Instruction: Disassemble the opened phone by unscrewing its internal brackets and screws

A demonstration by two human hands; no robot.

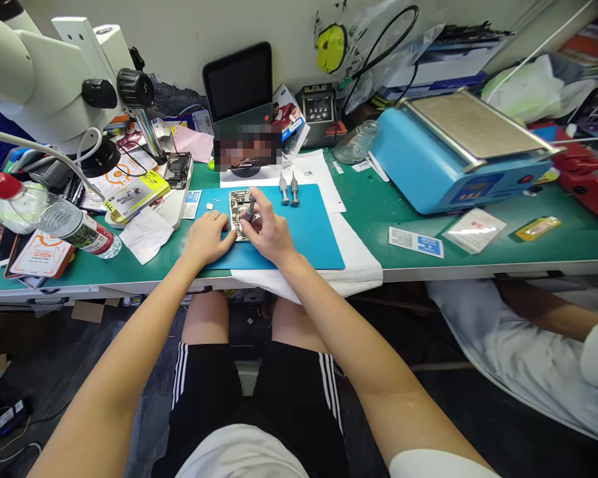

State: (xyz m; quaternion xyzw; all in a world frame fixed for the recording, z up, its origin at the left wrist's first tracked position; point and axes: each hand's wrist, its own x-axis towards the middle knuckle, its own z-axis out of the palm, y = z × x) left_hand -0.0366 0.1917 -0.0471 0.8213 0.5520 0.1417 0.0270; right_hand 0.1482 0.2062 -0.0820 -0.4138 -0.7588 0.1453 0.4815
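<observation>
Nearest are the black shorts [204, 398] with white stripes. Another person [523, 365] in white is at the near right. Next comes the green table [369, 245], with a blue mat [311, 232] in the middle. The open phone [238, 216] lies on the mat, with its insides showing. The left hand [206, 238] has bent fingers by the phone's left side; I cannot tell if they pinch it. The right hand [270, 231] holds a small gray screwdriver [250, 211] over the phone. Just past that hand, two more screwdrivers [289, 191] stand side by side. A red-capped bottle [74, 226] is at the left. Farther right is a big blue machine [428, 159]. Far back is a dark screen [239, 83].
</observation>
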